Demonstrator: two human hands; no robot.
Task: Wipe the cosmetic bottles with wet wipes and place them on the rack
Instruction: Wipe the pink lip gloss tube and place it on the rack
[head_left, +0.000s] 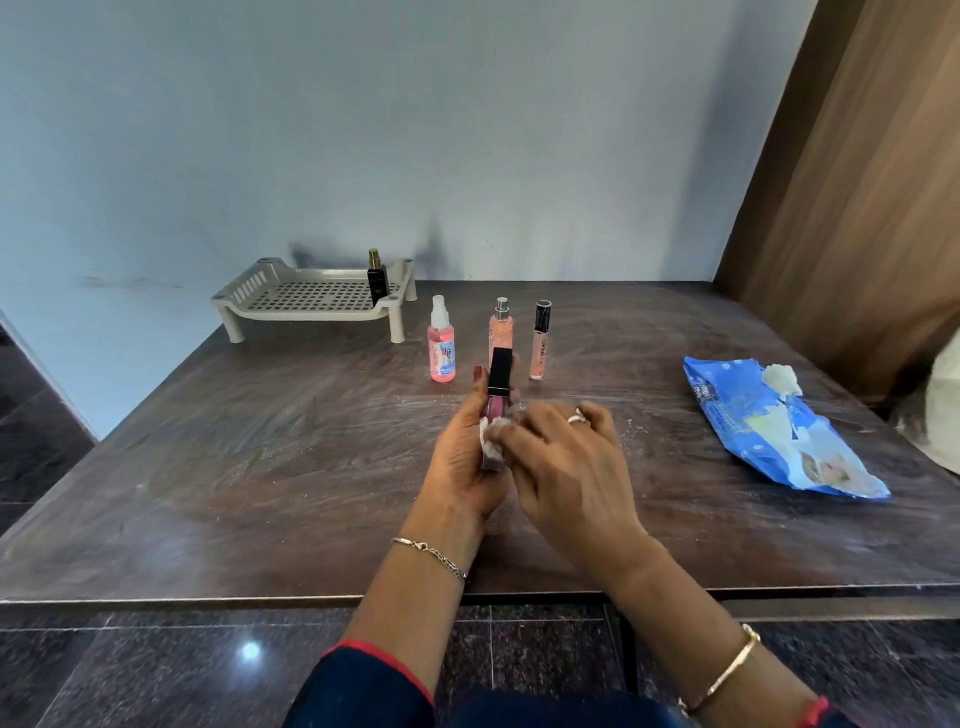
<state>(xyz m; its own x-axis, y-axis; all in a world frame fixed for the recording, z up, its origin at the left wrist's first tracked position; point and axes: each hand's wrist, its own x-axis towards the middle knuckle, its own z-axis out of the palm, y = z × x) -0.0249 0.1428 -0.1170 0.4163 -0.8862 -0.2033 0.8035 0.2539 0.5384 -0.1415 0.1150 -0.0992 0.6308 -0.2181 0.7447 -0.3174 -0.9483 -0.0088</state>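
My left hand (467, 457) grips a pink lip-gloss tube with a black cap (498, 387), held upright above the table's middle. My right hand (566, 462) presses a small white wet wipe (491, 439) against the tube's lower part; the tube's bottom is hidden by my fingers. Behind stand a pink spray bottle (441, 345), a peach spray bottle (500, 327) and a peach gloss tube (540, 340). The beige perforated rack (311, 299) sits at the back left with a black perfume bottle (377, 280) on its right side.
A blue wet-wipe pack (769, 431) lies on the right of the dark wooden table (234, 467), a white wipe sticking out of its top. A wooden panel (841, 208) rises at the right. The table's front edge is close to my body.
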